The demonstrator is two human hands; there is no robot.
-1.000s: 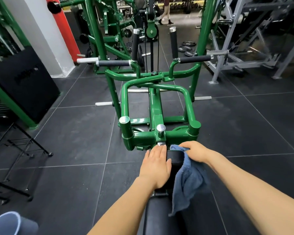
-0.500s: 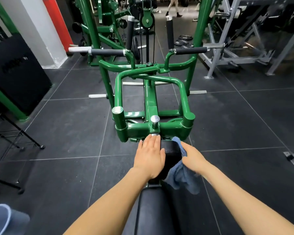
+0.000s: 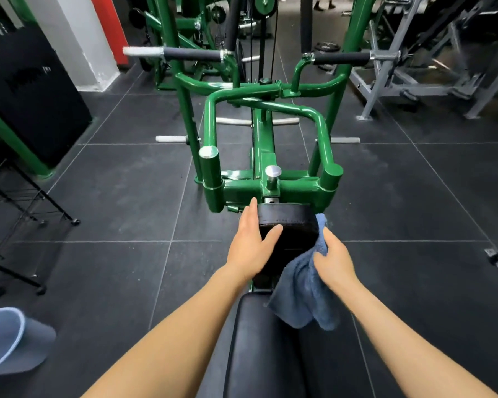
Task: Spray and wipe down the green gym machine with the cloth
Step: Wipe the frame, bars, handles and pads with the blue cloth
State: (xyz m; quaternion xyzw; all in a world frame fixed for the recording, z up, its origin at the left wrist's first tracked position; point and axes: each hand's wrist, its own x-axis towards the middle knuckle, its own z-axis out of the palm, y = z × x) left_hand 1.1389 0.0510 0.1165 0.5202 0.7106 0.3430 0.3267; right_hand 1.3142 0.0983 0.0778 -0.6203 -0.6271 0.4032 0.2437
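Two bare hands work at the black pad (image 3: pixel 285 225) of the green machine (image 3: pixel 266 145). Left hand (image 3: pixel 252 242) lies against the pad's left side, fingers straight along the edge, thumb across the top; its grip is relaxed and encloses nothing. Right hand (image 3: pixel 332 259) presses the blue cloth (image 3: pixel 302 294) to the pad's right side, fingers curled into the fabric; the cloth hangs down over the black seat (image 3: pixel 259 354). Grey bucket (image 3: pixel 9 340) stands on the floor (image 3: pixel 112 225), lower left.
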